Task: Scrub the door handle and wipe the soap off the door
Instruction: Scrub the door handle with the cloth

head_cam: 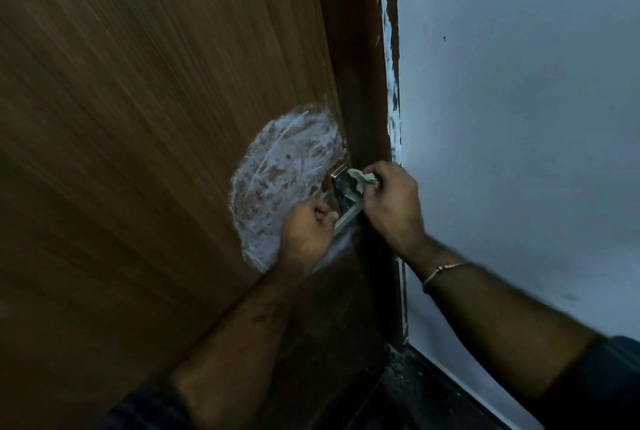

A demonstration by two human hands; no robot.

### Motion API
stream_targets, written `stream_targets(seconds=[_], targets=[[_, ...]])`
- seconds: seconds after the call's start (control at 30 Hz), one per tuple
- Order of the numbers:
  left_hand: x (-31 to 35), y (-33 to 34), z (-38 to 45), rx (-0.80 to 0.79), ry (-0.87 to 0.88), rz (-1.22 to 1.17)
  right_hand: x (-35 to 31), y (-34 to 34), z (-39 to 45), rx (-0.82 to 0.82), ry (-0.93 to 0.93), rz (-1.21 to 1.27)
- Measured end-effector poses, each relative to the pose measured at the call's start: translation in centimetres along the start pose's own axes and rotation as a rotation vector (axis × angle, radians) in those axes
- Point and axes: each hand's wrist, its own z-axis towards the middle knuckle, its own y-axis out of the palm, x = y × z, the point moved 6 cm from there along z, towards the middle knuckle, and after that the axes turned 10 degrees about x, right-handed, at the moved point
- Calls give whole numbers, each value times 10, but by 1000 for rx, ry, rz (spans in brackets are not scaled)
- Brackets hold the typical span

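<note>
A brown wooden door (138,118) fills the left of the view, with a round patch of white soap foam (280,173) smeared beside its right edge. The metal door handle (343,194) sits at the right of that foam. My left hand (306,232) is closed around the lower end of the handle. My right hand (389,201) holds a small crumpled pale green scrub pad (360,180) pressed against the upper part of the handle. A thin gold bracelet (443,270) circles my right wrist.
The dark brown door frame (367,83) runs down just right of the handle, edged with flaky white paint. A pale blue-white wall (519,118) fills the right side. Dark floor and a dark skirting strip (433,381) lie at the bottom.
</note>
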Motion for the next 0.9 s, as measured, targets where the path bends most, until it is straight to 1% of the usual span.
stream_targets(seconds=[0.07,0.17,0.23,0.3,0.4,0.53,0.67,0.7,0.77,0.8,0.83,0.9], targets=[[0,3,-2,-13,37,105,-12,11,12,19,-125,-67],[-2,4,-5,-23,92,245,-15,30,19,-33,-180,-100],[-4,5,-7,-40,115,297,-14,47,11,-116,-197,-113],[-5,5,-9,-48,125,334,-15,56,-1,-136,-246,-110],[-6,5,-11,-40,128,345,-15,57,-2,-143,-343,-109],[-11,5,-11,-41,104,336,-9,55,17,-111,-253,-145],[-11,7,-9,-92,104,349,-24,61,4,-245,-435,-130],[-11,7,-8,-96,106,348,-22,59,10,-231,-418,-128],[-10,6,-8,-78,102,338,-16,51,23,-140,-301,-98],[-9,5,-8,-66,101,336,-16,50,23,-127,-284,-81],[-9,4,-9,-57,112,339,-19,52,15,-156,-323,-72],[-9,4,-9,-40,148,352,-23,61,-4,-295,-487,-107]])
